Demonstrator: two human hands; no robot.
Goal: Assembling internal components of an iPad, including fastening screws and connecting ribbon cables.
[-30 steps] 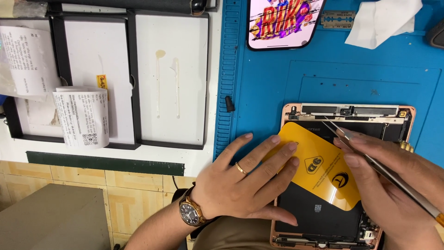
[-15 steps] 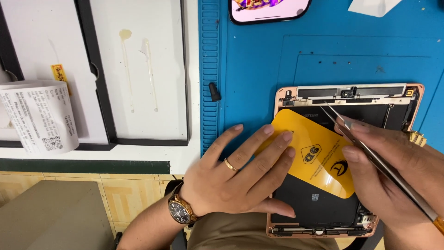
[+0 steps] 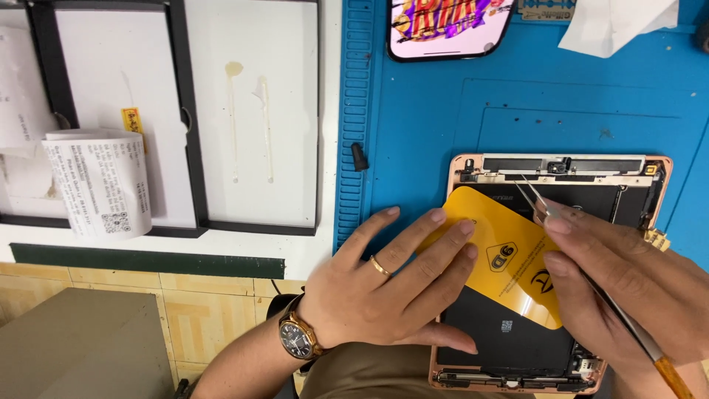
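- Rose-gold metal frames the opened tablet at the lower right of the frame; it lies flat on the blue work mat, screen removed, black battery and thin connectors bare.
- Left hand lies spread at lower centre, fingers extended and pressing flat on the yellow plastic card, whose far edge overlaps the tablet's dark interior.
- Right hand at the lower right pinches metal tweezers between thumb and fingers, the fine tips pointing to the upper rail of the housing (whether the tips grip anything is too small to tell).
- Judged from its look, the card is light, thin and springy: it bends rather than snaps and is best held flat by its broad face.
- The tablet shell seems stiff but fragile inside; holding it by the outer rim looks safest, away from battery and ribbon cables.
- Nearby: a phone with a lit screen at top centre, white tissue at upper right, a paper roll at the left.
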